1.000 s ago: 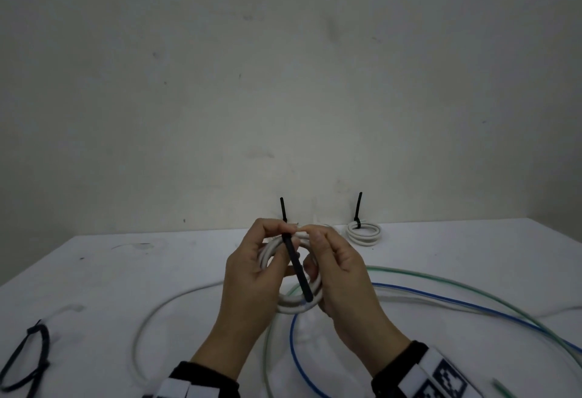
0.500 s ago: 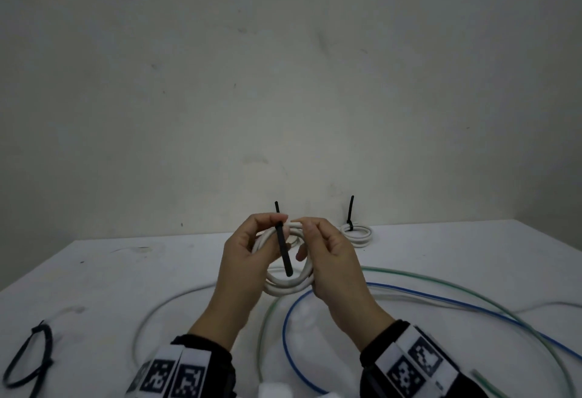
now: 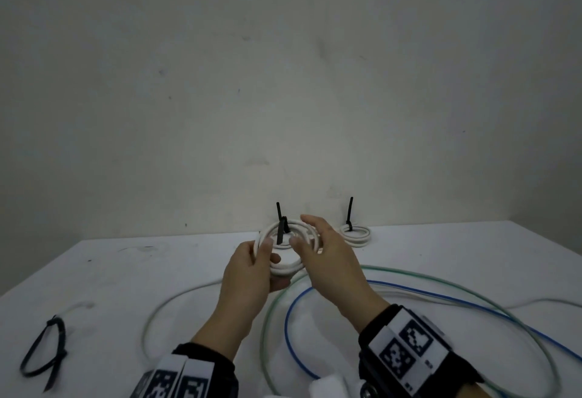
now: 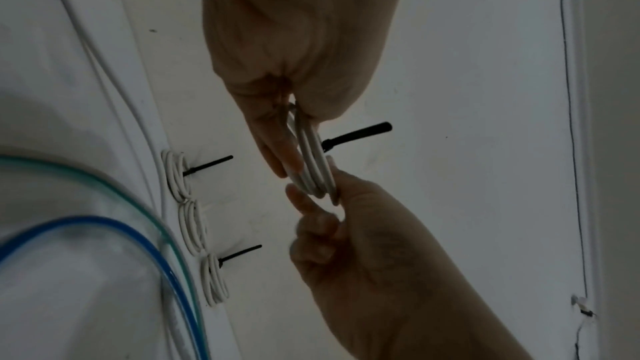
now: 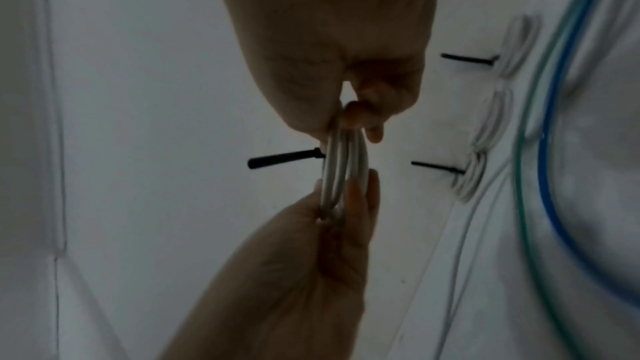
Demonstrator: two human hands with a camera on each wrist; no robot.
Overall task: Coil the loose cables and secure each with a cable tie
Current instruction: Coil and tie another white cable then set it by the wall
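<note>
I hold a coil of white cable above the table between both hands. My left hand pinches its left side and my right hand grips its right side, index finger stretched out. A black cable tie sits round the far part of the coil, its tail pointing up. In the left wrist view the coil is edge-on between the left hand and the right hand, with the tie tail sticking out. The right wrist view shows the same coil and tie.
Tied white coils lie at the back by the wall; three show in the left wrist view. Loose green, blue and white cables loop over the near table. Spare black ties lie at the left.
The tie's strap, which ran long across the coil, now shows only a short stub below its head. My right hand moved off the strap to the coil's right side.
</note>
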